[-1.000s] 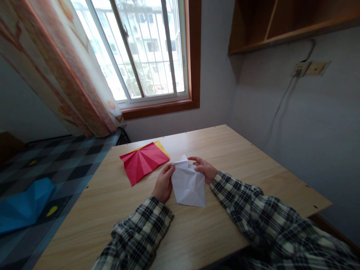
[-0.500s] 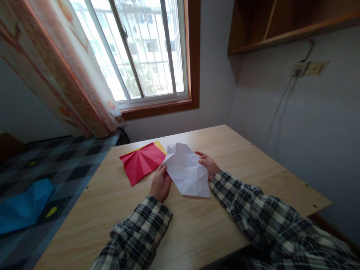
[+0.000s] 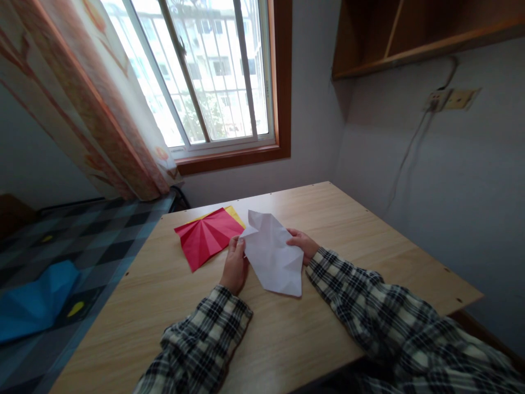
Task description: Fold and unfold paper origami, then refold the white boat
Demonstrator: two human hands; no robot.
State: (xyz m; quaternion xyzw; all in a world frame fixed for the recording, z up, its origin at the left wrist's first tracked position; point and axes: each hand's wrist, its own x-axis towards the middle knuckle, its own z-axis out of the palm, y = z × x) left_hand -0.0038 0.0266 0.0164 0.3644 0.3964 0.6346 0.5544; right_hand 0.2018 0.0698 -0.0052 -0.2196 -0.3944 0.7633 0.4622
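A light wooden table [image 3: 369, 241] stands in the corner of a room, against pale grey walls [image 3: 430, 180]. A barred window [image 3: 205, 71] in a reddish-brown wooden frame admits bright daylight; a patterned orange and cream curtain [image 3: 82, 98] hangs at its left. An open wooden shelf [image 3: 410, 33] is fixed high on the right wall, above a socket [image 3: 451, 100] with a cable running downward. A dark checked cover [image 3: 82, 241] lies left of the table, bearing a blue sheet [image 3: 33, 303].
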